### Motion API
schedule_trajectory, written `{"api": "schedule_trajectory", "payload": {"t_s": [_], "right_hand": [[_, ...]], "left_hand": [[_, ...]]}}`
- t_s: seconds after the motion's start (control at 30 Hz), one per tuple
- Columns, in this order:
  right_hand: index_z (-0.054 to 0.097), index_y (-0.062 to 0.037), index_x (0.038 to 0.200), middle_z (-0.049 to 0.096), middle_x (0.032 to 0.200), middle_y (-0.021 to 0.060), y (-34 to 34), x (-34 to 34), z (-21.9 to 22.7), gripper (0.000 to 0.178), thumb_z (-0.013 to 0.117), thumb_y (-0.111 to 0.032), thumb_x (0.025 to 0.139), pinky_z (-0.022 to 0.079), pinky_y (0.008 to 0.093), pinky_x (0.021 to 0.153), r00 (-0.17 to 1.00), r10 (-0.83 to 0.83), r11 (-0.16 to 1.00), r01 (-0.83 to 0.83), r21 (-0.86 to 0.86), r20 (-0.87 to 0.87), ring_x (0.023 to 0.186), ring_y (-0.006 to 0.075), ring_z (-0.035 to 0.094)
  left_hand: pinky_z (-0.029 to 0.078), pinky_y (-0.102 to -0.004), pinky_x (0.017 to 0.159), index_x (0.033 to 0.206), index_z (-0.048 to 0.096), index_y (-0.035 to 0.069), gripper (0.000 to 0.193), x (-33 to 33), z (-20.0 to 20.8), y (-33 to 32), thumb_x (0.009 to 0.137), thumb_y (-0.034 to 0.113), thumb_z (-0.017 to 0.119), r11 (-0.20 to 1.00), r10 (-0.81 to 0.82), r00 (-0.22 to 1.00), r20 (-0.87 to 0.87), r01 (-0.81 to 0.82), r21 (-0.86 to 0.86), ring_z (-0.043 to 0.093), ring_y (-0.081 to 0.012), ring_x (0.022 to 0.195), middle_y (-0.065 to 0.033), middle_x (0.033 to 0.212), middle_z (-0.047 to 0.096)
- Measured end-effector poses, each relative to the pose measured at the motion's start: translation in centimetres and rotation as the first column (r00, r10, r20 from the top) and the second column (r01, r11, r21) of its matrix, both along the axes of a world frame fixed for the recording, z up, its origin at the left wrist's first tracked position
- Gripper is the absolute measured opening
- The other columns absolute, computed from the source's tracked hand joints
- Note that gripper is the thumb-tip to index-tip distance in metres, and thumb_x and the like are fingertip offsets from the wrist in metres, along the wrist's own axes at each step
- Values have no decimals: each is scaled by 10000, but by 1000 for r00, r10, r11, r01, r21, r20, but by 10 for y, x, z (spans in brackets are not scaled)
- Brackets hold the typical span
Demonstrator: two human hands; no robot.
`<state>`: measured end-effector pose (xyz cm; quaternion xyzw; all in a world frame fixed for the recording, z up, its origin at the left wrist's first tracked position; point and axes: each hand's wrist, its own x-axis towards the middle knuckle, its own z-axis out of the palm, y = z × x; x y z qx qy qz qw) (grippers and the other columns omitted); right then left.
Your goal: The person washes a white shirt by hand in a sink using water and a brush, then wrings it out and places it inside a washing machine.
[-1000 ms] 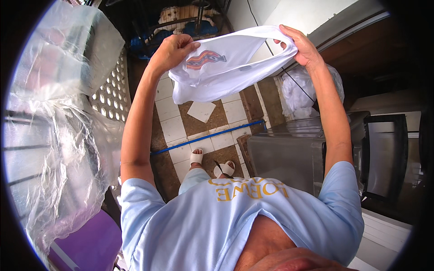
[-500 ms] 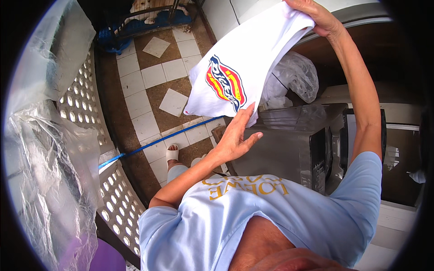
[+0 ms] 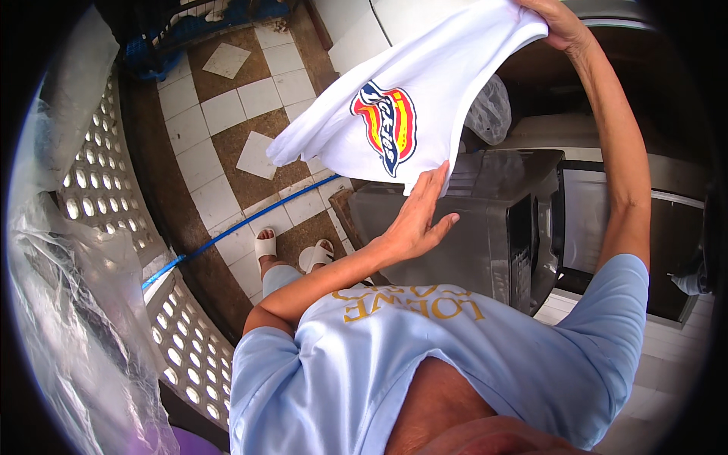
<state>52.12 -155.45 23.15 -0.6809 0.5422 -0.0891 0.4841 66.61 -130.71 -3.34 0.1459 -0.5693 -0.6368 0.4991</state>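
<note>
A white T-shirt [image 3: 425,106] with a red, yellow and blue emblem on it hangs from my raised right hand [image 3: 557,23], which grips its upper end at the top of the view. My left hand [image 3: 417,216] is below it, fingers spread and flat, touching the shirt's lower hem. The shirt drapes down to the left, folded lengthwise, above a grey machine.
A grey box-shaped machine [image 3: 470,227] stands under the shirt. A clear plastic bag [image 3: 489,110] lies behind it. Brown and white floor tiles [image 3: 227,144], a blue hose [image 3: 250,224], a pierced white wall [image 3: 98,189] and clear plastic sheeting [image 3: 68,303] are on the left.
A second ago both hands held the shirt spread wide. My left hand let go, dropped, and now rests against the lower hem while the right hand keeps the shirt hanging.
</note>
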Motion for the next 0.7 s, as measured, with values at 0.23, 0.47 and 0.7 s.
{"api": "schedule_trajectory", "payload": {"t_s": [0.23, 0.47, 0.7], "right_hand": [[652, -20, 883, 646, 793, 35, 9, -7, 1, 267, 611, -284, 874, 489, 268, 625, 1000, 3, 1000, -3, 22, 8, 691, 128, 606], [642, -6, 904, 640, 784, 40, 25, -11, -3, 305, 612, -308, 874, 493, 264, 619, 997, -11, 997, 6, 72, 74, 690, 128, 608], [622, 37, 851, 612, 718, 42, 65, -9, 2, 449, 650, -410, 822, 446, 235, 549, 994, 47, 996, -55, 77, 102, 618, 110, 564]], "left_hand": [[379, -350, 922, 1423, 187, -8, 753, 1, -2, 4, 810, 63, 619, 997, -53, 998, -14, 54, 60, 439, -294, 1035, -202, 1185, 403], [396, -352, 906, 1418, 233, 17, 730, 2, -12, 10, 799, 28, 619, 998, -24, 1000, -2, 24, 50, 456, -280, 1029, -178, 1192, 420], [338, -380, 994, 1334, 379, 31, 638, 14, -32, 35, 770, 72, 674, 972, 232, 960, 156, -226, -60, 400, -309, 1169, -188, 1255, 380]]}}
